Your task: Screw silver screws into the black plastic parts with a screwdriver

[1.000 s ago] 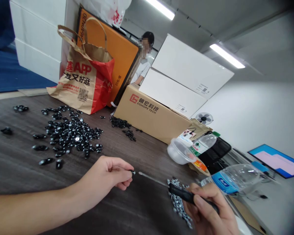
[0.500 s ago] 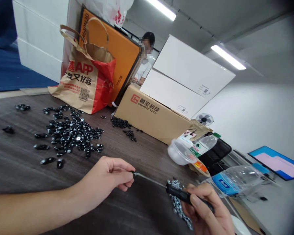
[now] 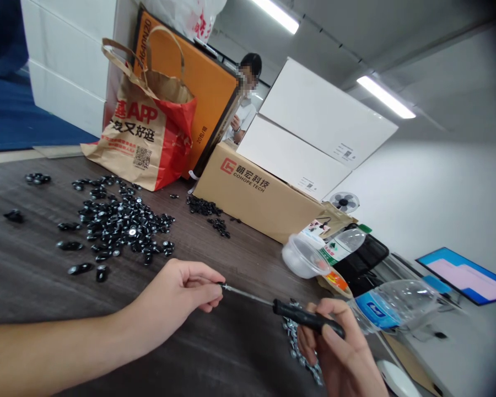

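Observation:
Pinched between the thumb and fingers of my left hand (image 3: 186,289) is a small black part (image 3: 221,284), mostly covered by the fingertips. The tip of a screwdriver (image 3: 303,318) with a black handle and thin metal shaft meets a small silver screw at that part. My right hand (image 3: 343,344) is closed around the handle. Beneath the right hand lies a heap of silver screws (image 3: 300,347). To the left spreads a big pile of black parts with silver screw heads (image 3: 124,223). Farther back is a smaller pile of black pieces (image 3: 204,207).
A paper bag (image 3: 136,132), an orange box (image 3: 202,82) and a cardboard box (image 3: 256,190) under white boxes (image 3: 322,110) line the table's back. On the right are a plastic tub (image 3: 303,258), a bottle (image 3: 397,303) and a monitor (image 3: 463,273). A person (image 3: 243,113) is behind the boxes.
My right hand and the screwdriver have shifted slightly left and up. My left hand has moved a little left and up, still pinching the part. The person behind has raised a hand.

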{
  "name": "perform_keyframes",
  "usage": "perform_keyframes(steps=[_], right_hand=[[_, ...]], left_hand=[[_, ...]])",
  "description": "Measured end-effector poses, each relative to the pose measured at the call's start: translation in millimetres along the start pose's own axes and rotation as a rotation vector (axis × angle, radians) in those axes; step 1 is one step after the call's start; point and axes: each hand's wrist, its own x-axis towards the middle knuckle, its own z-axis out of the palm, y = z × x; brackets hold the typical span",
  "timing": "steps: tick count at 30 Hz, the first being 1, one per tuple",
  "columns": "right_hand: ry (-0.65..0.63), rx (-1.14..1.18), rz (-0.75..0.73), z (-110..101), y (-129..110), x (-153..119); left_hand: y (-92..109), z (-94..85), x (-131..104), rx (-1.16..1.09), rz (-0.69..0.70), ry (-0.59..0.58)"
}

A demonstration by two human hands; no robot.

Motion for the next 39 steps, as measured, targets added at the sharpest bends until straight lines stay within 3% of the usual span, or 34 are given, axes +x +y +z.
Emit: perform_keyframes(steps=[6,14,18,27,31,35,39], right_hand=[[0.114,-0.153,0.014,0.2,6.8,4.0],[0.062,-0.215,0.027,-2.4,6.3,5.7],[0.032,-0.096,0.012,-0.7,5.1,5.6],[0.011,-0.061,0.050,-2.3,9.8,8.1],[0.014,-0.153,0.034,-0.5,7.5,6.9],[0.027,-0.105,-0.012,1.6,5.5,7.6],[0.034,-0.271,0.019,1.1,4.8,7.5]], left_hand=[[3.9,0.4,-2.8,0.078,0.054,0.008],[10.4,-0.1,-3.3,0.208,0.052,0.031],[11.1,-1.9,-3.0,0.236,0.060,0.048],[11.2,-0.2,-3.4,0.248,0.082,0.046],[10.9,-1.1,-3.6,0.238,0.083,0.049],[11.7,-1.2,-3.8,0.245,0.085,0.057],[12.8,-0.7,-4.4,0.257,0.081,0.058]])
